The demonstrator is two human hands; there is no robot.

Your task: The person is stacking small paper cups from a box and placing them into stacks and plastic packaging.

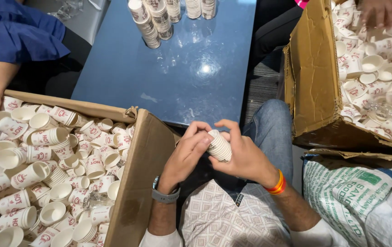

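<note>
Over the lap, just off the near edge of the glossy blue counter [177, 68], the left hand [184, 158] and right hand [244, 158] close together around a short nested stack of small white red-printed paper cups [219, 146], apparently mid-stacking, so the next move seems to call for another loose cup from the open brown cardboard box [141, 183] at the left.

1 head view looks steeply down, close over the hands [216, 153], probably seated.

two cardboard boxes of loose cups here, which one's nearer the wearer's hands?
The box at lower left: its flap almost meets the left hand. The box at upper right sits farther off, past the knee.
</note>
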